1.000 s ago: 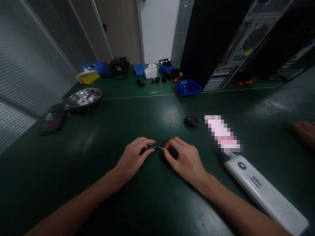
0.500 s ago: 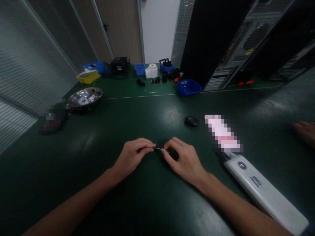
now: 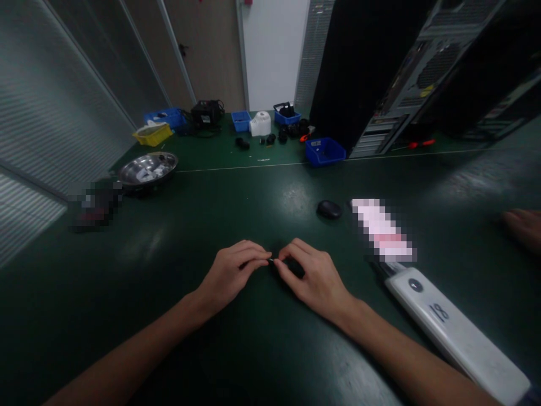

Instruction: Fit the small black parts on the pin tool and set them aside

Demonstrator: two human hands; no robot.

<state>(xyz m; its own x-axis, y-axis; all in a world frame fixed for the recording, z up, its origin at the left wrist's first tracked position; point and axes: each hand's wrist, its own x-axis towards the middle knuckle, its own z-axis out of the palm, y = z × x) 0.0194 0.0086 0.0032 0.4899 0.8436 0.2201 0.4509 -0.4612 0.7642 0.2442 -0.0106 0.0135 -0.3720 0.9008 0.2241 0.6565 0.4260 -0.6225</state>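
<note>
Dark green bench [image 3: 211, 208] beneath both hands, glossy, streaked with pale reflections; thin light seam [image 3: 236, 167] running crosswise well beyond the fingertips. Dim room. Past the far edge, ahead of the hands: brown door [image 3: 211, 56], white panel [image 3: 276, 56] just right of it. Slatted blinds [image 3: 54, 84] off to the left; tall black casing [image 3: 363, 62] ahead and right.

Ahead-left of the hands: steel bowl [image 3: 133, 168] with white scraps inside, yellow tray [image 3: 153, 138] behind. Straight ahead, far side: white vented housing [image 3: 260, 123] near small black parts. Ahead-right: deep blue bin [image 3: 325, 157]; nearer, rounded black object [image 3: 329, 210]. Right of the right forearm: long white case [image 3: 456, 330], handwritten digits on top.

Between the hands: slim dark-handled tool [image 3: 295, 267], handle inside the curled right hand [image 3: 318, 269], short bright shaft [image 3: 271, 260] bridging the fingertips. Long axis roughly crosswise; shaft pointing left, handle slanting slightly back toward the wearer.

Right hand closed around the handle. Left hand [image 3: 237, 266] pinched at the shaft's tip, small piece between the fingers almost wholly hidden.
</note>
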